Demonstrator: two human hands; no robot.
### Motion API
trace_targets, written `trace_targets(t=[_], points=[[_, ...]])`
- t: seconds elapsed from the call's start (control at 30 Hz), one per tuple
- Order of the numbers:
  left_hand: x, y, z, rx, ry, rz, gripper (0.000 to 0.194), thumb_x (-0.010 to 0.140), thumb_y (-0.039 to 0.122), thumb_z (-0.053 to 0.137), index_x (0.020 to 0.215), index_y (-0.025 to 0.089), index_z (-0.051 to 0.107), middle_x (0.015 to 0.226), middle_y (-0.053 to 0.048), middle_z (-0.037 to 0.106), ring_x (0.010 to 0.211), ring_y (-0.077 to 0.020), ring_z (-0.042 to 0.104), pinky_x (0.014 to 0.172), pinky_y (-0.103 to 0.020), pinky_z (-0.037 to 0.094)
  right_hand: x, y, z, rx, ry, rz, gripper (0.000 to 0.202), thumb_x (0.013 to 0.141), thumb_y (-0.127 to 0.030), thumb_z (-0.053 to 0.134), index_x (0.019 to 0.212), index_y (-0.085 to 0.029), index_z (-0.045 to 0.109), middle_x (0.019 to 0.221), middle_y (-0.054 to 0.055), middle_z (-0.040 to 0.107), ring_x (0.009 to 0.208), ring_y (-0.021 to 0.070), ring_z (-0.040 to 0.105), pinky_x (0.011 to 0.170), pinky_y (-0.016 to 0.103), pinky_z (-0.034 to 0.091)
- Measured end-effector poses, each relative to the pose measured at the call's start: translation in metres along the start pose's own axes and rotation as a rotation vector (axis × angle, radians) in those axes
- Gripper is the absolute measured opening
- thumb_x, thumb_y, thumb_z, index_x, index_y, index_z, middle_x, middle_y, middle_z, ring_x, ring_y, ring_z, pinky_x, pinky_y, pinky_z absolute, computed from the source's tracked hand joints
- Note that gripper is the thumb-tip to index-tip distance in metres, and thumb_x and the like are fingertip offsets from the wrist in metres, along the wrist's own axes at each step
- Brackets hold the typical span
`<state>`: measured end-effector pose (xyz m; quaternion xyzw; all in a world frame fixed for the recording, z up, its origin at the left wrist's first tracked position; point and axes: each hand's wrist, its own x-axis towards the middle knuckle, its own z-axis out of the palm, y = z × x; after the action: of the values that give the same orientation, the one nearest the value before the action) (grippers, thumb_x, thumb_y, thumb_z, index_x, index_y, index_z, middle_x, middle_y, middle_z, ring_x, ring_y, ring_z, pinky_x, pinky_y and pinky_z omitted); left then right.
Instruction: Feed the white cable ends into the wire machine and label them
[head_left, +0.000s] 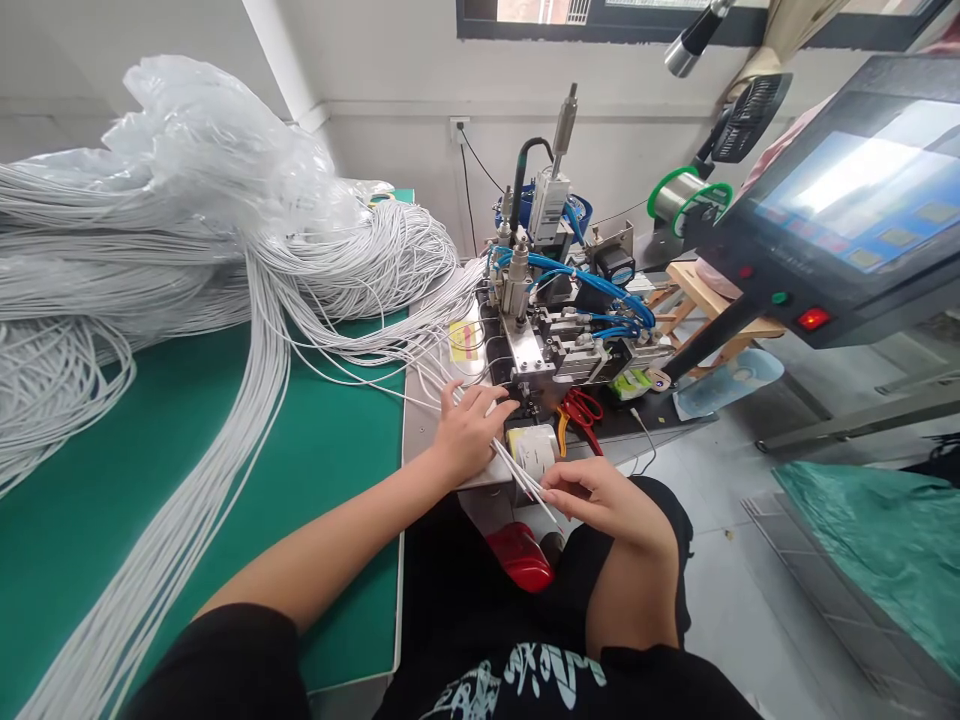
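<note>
My left hand [466, 438] is in front of the bench machine [529, 350], closed over a small bunch of white cables. Its fingertips are right beside the machine's front, and what they pinch there is partly hidden. The free ends of the white cables [516, 468] slant down to the right from under this palm. My right hand [609, 505] pinches those cables close to their ends with thumb and forefinger. Behind my left hand, more cables run back to a large bundle [382, 260] on the green table.
Plastic sheeting [217, 150] covers cable bundles on the green table [330, 540]. Red-handled scissors [581, 408] and a white roll [534, 447] sit by the machine. A control screen [862, 190] hangs at right, near a wire spool [686, 195]. Below is a red object [521, 557].
</note>
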<state>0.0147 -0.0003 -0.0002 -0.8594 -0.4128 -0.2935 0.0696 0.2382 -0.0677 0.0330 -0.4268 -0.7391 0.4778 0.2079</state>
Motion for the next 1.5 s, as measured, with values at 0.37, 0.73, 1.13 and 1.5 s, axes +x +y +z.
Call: trace_targets(t=[0.37,0.73,1.13,1.5], points=[[-0.001,-0.001,0.0,-0.124,0.061,0.201,0.027,0.098,0.02,0.042,0.104,0.026,0.067,0.092,0.001,0.072,0.077,-0.0095,0.063,0.094,-0.035,0.025,0.019,0.018,-0.005,-0.041,0.517,0.041,0.028,0.089,-0.044,0.055,0.08,-0.02,0.064,0.071,0.003,0.064,0.06,0.0161,0.053,0.056,0.027,0.041],[0.002,0.004,0.001,0.01,0.09,0.112,0.028,0.1,0.028,0.042,0.083,0.021,0.063,0.069,0.003,0.061,0.068,-0.0106,0.056,0.086,-0.034,0.025,0.042,0.034,-0.007,0.144,0.624,0.025,0.032,0.086,-0.05,0.058,0.078,-0.019,0.059,0.067,0.001,0.055,0.062,0.0148,0.049,0.057,0.026,0.039],[0.003,0.002,0.005,-0.022,0.103,0.111,0.024,0.099,0.025,0.043,0.082,0.02,0.06,0.074,0.003,0.063,0.072,-0.0128,0.054,0.088,-0.035,0.026,0.068,0.044,0.004,0.515,0.658,-0.026,0.029,0.08,-0.047,0.067,0.08,-0.02,0.059,0.068,0.0,0.053,0.056,0.0114,0.044,0.052,0.024,0.037],[0.003,0.0,0.009,-0.014,0.047,0.091,0.024,0.099,0.024,0.043,0.082,0.021,0.06,0.077,0.002,0.064,0.075,-0.014,0.055,0.089,-0.035,0.026,0.069,0.039,0.001,0.522,0.612,-0.071,0.028,0.079,-0.045,0.067,0.07,-0.019,0.06,0.062,0.001,0.058,0.05,0.0107,0.041,0.048,0.025,0.034]])
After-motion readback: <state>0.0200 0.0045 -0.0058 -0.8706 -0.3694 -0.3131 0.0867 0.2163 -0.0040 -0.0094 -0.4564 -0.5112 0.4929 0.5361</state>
